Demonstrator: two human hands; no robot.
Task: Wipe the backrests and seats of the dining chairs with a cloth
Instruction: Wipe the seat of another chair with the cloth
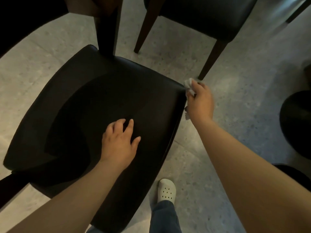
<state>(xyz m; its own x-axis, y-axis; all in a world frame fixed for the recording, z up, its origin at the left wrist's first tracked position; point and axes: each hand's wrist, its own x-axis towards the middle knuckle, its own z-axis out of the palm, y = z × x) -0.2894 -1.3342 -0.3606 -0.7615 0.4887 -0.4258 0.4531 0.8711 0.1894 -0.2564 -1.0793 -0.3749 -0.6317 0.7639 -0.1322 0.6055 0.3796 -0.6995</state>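
My left hand (120, 142), fingers spread, presses the dark chair seat (80, 101) at seven o'clock to steady it. At three o'clock my right hand (200, 101) bunches tight round the white cloth (188, 84), rubbing what seems, in this gloom, the seat's corner.

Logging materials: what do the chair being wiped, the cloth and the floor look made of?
The chair looks like dark leather or faux leather: smooth, faint sheen at its padded edge. The cloth is white, crumpled in the right hand; fabric or paper, too small to tell. The floor looks like pale speckled stone or terrazzo, matte.
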